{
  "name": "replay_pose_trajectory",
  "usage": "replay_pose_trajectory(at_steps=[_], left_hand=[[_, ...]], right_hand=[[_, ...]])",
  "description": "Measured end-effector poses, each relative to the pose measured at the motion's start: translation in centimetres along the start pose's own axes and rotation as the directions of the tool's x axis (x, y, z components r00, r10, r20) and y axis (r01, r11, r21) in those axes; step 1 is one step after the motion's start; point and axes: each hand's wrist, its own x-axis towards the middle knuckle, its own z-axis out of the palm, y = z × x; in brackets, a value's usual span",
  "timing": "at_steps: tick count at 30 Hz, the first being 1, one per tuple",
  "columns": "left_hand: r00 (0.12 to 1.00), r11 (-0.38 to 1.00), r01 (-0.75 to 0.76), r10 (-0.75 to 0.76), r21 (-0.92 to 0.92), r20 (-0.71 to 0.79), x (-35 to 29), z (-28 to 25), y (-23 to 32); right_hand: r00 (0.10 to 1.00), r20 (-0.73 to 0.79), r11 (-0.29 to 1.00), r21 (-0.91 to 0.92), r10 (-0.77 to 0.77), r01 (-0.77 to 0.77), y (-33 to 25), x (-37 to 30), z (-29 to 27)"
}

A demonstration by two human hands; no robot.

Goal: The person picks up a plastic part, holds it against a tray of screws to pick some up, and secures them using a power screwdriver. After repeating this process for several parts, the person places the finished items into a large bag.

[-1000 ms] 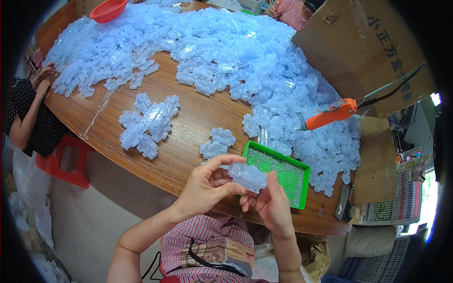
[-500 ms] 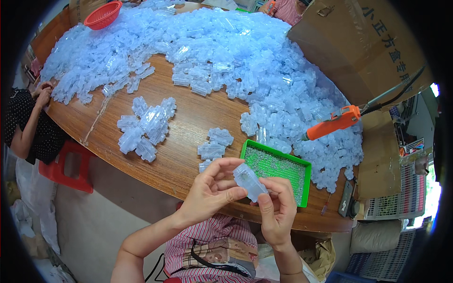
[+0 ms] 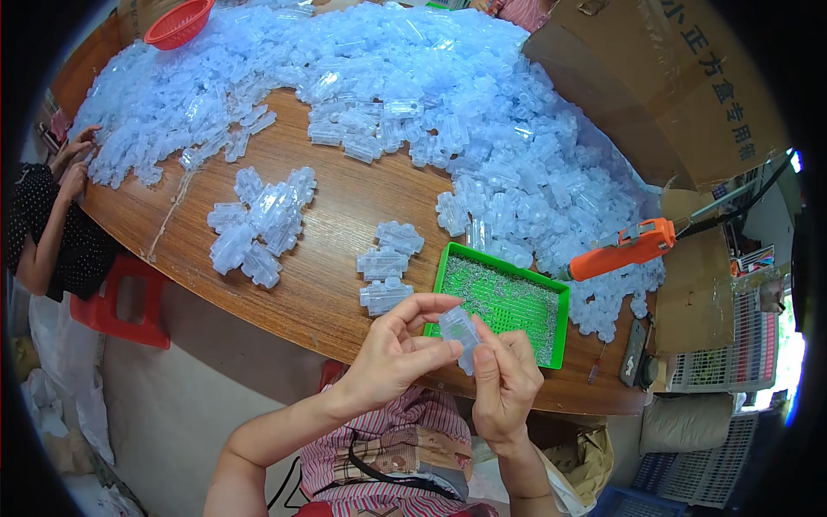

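Observation:
Over the table's near edge, my left hand (image 3: 398,351) grips a small clear plastic housing (image 3: 460,331) between thumb and fingers. My right hand (image 3: 503,379) is closed at the housing's right side, thumb and forefinger pinching its edge; whether a smaller piece is also between them cannot be seen. Just behind my hands lies a green tray (image 3: 562,332) with many tiny metal pieces (image 3: 495,280), probably screws. Several similar clear housings (image 3: 383,264) stand in a short column left of the tray. An orange electric screwdriver (image 3: 624,250) hangs to the right of the tray.
A huge heap of clear plastic parts (image 3: 413,69) covers the table's far side. A smaller cluster (image 3: 263,220) sits left of centre. A red basket (image 3: 179,24) rests on the heap. Cardboard (image 3: 646,86) walls the right. A co-worker's hands (image 3: 76,159) are at the far left.
The housing has been turned in my fingers and shifted slightly right, with my right hand closing tighter beside it. The hanging screwdriver has swung right and down. The co-worker's hands have shifted.

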Motion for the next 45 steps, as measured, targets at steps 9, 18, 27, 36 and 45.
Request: replay_pose_trajectory(at_steps=[9,18,27,36,45], left_hand=[[0.991,0.991,0.117,-0.121,-0.066,-0.063,0.3,-0.8,-0.8],[0.912,-0.052,-0.186,0.362,0.981,0.192,2.5,-4.9,3.5],[0.974,-0.425,-0.227,-0.083,0.876,0.212,6.7,-8.2,3.9],[0.905,-0.126,-0.408,0.076,0.904,0.418,7.7,-10.1,2.7],[0.971,0.956,-0.204,0.17,0.209,0.171,4.2,-9.9,0.9]], right_hand=[[0.951,0.126,0.931,0.202,0.283,-0.304,0.7,-0.2,0.6],[0.799,0.253,0.306,0.827,0.546,-0.472,4.7,-0.7,-0.4],[0.692,0.418,-0.083,0.883,0.589,-0.463,4.9,-2.0,-1.9],[0.675,0.568,0.083,0.733,0.471,-0.675,4.5,-2.3,1.0],[0.817,0.462,0.491,0.653,0.346,-0.577,2.4,-0.4,2.7]])
